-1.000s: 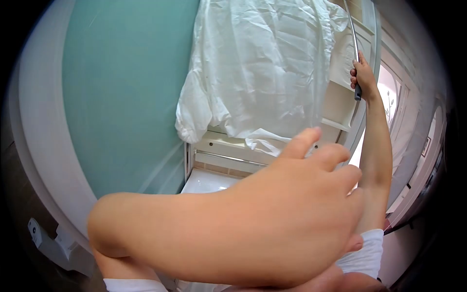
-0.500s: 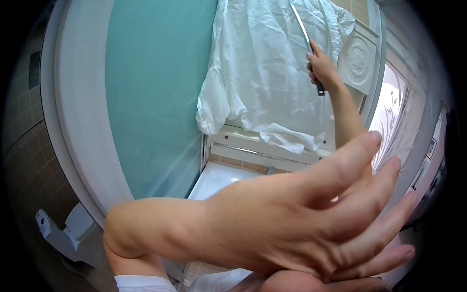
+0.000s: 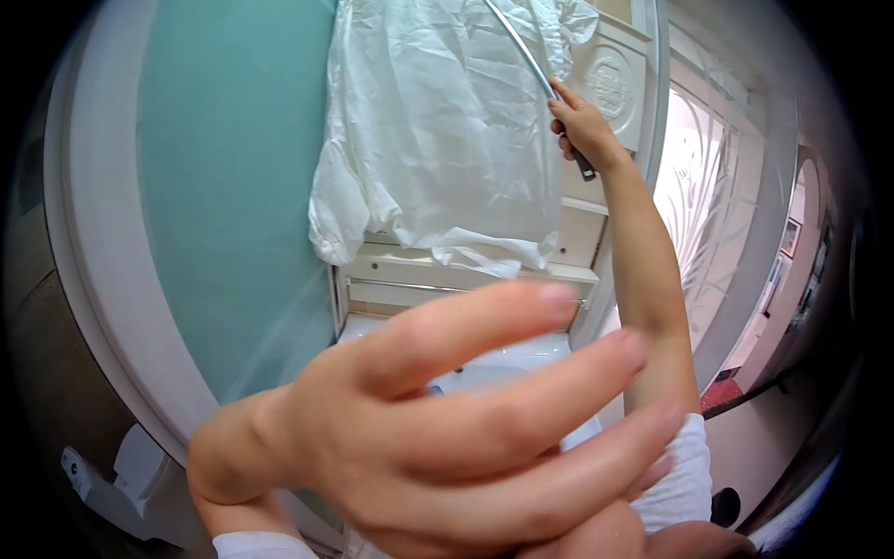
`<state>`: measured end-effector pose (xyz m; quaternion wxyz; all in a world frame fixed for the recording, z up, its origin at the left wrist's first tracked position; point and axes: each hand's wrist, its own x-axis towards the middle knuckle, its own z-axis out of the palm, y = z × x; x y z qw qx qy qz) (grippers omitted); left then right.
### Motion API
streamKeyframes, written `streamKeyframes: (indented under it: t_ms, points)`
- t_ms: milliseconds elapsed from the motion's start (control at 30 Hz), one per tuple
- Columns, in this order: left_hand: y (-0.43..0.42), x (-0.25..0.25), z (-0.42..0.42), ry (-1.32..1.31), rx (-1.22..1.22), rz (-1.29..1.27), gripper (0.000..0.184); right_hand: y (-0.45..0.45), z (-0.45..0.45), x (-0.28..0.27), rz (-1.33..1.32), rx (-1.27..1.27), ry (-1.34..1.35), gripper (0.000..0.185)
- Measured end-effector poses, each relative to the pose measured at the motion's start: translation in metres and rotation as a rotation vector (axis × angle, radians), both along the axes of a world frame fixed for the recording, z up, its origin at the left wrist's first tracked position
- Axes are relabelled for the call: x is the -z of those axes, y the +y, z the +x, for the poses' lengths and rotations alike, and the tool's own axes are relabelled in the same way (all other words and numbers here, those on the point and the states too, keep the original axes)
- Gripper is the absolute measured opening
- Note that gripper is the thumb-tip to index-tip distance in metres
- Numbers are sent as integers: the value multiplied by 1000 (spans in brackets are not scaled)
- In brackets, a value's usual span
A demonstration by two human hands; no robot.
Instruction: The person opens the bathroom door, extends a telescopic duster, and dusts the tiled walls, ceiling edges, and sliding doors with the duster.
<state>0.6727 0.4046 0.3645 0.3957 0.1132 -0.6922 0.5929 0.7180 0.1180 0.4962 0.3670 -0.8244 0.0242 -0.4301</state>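
At arm's length, my right hand (image 3: 582, 126) is closed around the black handle (image 3: 586, 169) of a long, slim silver pole (image 3: 521, 45). The pole slants up to the left across a crumpled white cloth (image 3: 428, 121) with gathered edges, which hangs high up. Its upper end runs out of the picture, so I cannot tell what it hooks or touches. Close to the camera, my left hand (image 3: 447, 419) is raised with its fingers apart and loosely bent, holding nothing. It covers part of the white basin or tub (image 3: 545, 349) below the cloth.
A teal glass panel (image 3: 223, 205) in a pale frame (image 3: 98, 233) stands on the left. A white toilet (image 3: 140, 480) shows at lower left. Beneath the cloth runs a metal rail (image 3: 400, 284). To the right is a bright patterned window (image 3: 689, 168).
The view has turned to the right, so the cloth and panel sit further left. My left hand has shifted left, its fingers more bent. My right hand still grips the pole.
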Motion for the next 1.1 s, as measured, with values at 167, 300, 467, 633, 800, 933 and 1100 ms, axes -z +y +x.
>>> streamKeyframes:
  t_ms: [167, 300, 467, 633, 800, 933, 1100]
  points:
    - [-27, -17, -27, -34, 138, 141, 40, -37, -67, 5, 66, 90, -10, 49]
    - [-56, -31, -35, 38, 250, 307, 40, -67, -109, 7, 121, 164, -61, 49]
    - [-123, -22, -12, 428, 160, 673, 64, -60, -151, 4, -10, 307, -106, 52]
    - [-188, -6, -5, 600, 220, 866, 61, -43, -184, -23, 86, 99, -217, 50]
    - [-217, 8, 0, 412, 280, 887, 57, -41, -189, -59, -38, 286, -215, 50]
    - [-219, 20, 28, 310, 258, 831, 56, -49, -182, -84, -117, 595, -215, 48]
    - [-220, 37, 72, 322, 229, 943, 52, -62, -176, -110, -171, 865, -182, 47]
